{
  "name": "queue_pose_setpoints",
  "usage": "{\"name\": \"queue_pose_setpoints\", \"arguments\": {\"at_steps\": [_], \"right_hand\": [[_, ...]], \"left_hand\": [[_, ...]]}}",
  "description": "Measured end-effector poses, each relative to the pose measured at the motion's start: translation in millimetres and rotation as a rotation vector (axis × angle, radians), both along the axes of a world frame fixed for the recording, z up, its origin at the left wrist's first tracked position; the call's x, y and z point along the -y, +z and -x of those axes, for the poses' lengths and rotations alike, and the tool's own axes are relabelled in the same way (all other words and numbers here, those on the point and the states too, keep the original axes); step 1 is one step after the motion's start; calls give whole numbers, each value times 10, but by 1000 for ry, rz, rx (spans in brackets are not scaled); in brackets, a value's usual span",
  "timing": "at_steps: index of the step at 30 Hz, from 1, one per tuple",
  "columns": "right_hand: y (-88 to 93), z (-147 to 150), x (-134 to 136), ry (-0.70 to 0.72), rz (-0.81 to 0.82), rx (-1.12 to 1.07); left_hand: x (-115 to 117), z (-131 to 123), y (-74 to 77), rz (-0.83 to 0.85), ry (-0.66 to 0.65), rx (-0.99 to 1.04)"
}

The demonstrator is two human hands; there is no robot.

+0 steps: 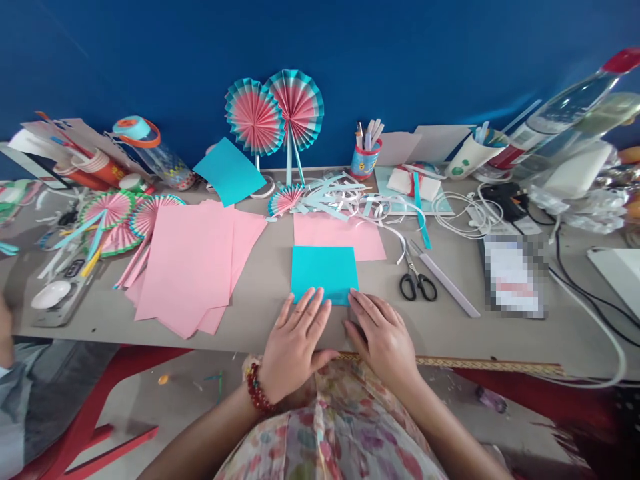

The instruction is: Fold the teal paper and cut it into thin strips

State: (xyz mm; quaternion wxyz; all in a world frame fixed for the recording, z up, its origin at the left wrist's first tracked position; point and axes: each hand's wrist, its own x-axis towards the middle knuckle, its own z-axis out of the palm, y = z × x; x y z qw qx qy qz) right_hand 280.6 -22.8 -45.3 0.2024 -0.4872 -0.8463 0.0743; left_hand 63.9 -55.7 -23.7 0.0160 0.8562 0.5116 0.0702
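A turquoise sheet of paper (pixel 325 272) lies flat on the table in front of me. My left hand (pixel 303 340) rests palm down, its outstretched fingertips on the paper's near left part. At the near right corner, the fingers of my right hand (pixel 383 333) lie flat and touch the edge. Just behind the turquoise sheet is a pink sheet (pixel 340 233), partly under loose paper strips (pixel 340 193). To the right are black-handled scissors (pixel 417 283) and a pale lilac strip-like tool (pixel 450 283).
Stacked pink paper (pixel 187 260) lies on the left, near several folded paper fans (pixel 107 210). Two larger fans (pixel 295 110) stand against the blue wall. A pencil cup (pixel 365 160), white cable (pixel 465 213), phone (pixel 515 277) and large bottle (pixel 565 107) are farther right. Another person's leg (pixel 50 393) shows at left.
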Motion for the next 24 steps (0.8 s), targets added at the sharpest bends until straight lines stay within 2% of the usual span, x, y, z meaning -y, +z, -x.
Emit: {"name": "queue_pose_setpoints", "arguments": {"at_steps": [4, 9, 16, 21, 24], "right_hand": [[-7, 6, 9, -9, 10, 11], [-38, -2, 6, -8, 32, -20], [-30, -113, -20, -71, 62, -257], [-8, -171, 35, 37, 72, -101], [-22, -162, 70, 47, 37, -36]], "left_hand": [[-149, -36, -27, 38, -63, 15], [-158, -2, -68, 61, -74, 15], [-153, -4, -80, 44, -75, 15], [-151, -15, -67, 66, -67, 0], [-151, -19, -71, 69, -61, 1]]}}
